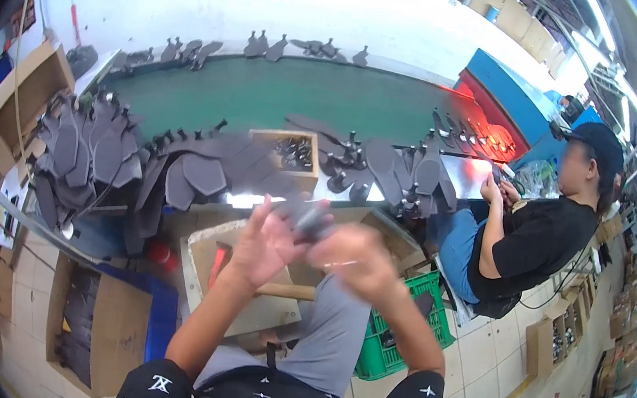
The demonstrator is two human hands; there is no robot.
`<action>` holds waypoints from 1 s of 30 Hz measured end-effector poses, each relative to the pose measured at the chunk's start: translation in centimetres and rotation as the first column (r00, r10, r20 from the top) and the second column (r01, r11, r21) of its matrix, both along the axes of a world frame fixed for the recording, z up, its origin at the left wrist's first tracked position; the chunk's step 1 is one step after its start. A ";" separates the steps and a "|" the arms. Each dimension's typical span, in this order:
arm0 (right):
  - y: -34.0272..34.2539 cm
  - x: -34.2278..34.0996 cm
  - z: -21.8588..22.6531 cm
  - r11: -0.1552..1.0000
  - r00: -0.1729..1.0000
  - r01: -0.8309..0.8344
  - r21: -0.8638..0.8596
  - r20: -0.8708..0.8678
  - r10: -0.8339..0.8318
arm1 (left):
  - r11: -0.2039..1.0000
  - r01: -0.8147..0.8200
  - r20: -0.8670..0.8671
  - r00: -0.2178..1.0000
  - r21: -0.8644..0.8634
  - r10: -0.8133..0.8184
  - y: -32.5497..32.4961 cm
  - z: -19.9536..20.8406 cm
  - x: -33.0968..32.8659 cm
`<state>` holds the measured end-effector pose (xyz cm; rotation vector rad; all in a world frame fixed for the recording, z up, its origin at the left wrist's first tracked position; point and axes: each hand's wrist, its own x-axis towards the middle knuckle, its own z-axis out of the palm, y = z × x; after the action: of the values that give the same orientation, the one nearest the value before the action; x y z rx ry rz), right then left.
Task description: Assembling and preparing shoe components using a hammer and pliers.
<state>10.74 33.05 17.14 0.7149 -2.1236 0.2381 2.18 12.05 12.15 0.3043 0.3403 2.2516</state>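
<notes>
Above my lap, my left hand (270, 242) is turned palm up, its fingers closed around a dark grey shoe part (308, 220). Motion blurs that piece, so its exact shape cannot be made out. My right hand (362, 261) meets it from the other side with fingers curled in against it; this hand is smeared too. Just beyond, on the bench edge, stands a wooden box (285, 159) of small dark metal-looking parts. Dark grey insoles (207, 176) lie to its left, and more insoles (389, 168) with small heels lie to its right.
Behind runs a green conveyor belt (268, 87) carrying shoe pieces, toward a blue machine (496, 86) glowing red. A co-worker (542, 232) sits at right, handling something. Below are a hammer (284, 290), a green crate (396, 349) and a carton (118, 333). Piled insoles (84, 149) fill the left.
</notes>
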 end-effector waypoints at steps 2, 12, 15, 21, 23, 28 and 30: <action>1.9 -0.2 -5.1 0.900 0.968 -0.143 -0.412 0.129 0.214 | 0.987 -0.155 -0.002 0.988 -0.031 0.155 0.6 -2.1 -0.7; 18.5 -9.3 -15.3 0.561 0.372 0.827 0.049 0.699 -0.610 | 0.827 -0.427 -0.064 0.898 -0.367 0.436 -11.4 -5.5 3.4; 19.9 -10.2 -16.2 0.615 0.447 0.787 -0.052 0.734 -0.511 | 0.814 -0.451 -0.080 0.887 -0.367 0.455 -13.0 -6.4 4.7; 14.0 -14.5 -18.9 0.671 0.661 0.691 -0.267 0.608 -0.439 | 0.880 -0.350 0.015 0.927 -0.320 0.374 -11.8 -7.5 5.5; 13.5 -15.6 -19.0 0.688 0.674 0.670 -0.278 0.616 -0.408 | 0.887 -0.320 0.007 0.940 -0.333 0.342 -10.9 -7.3 5.5; 15.1 -14.6 -16.8 0.771 0.565 0.619 -0.147 0.765 -0.308 | 0.781 -0.342 -0.229 0.939 -0.522 0.258 -9.2 -6.4 5.4; 13.6 -12.8 -14.4 0.761 0.601 0.635 -0.137 0.706 -0.374 | 0.635 -0.419 -0.331 0.907 -0.648 0.261 -7.8 -4.6 5.8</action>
<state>-2.07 46.70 2.75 -0.3121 -2.7162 0.6245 8.03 4.27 7.52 0.0511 1.4540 2.2454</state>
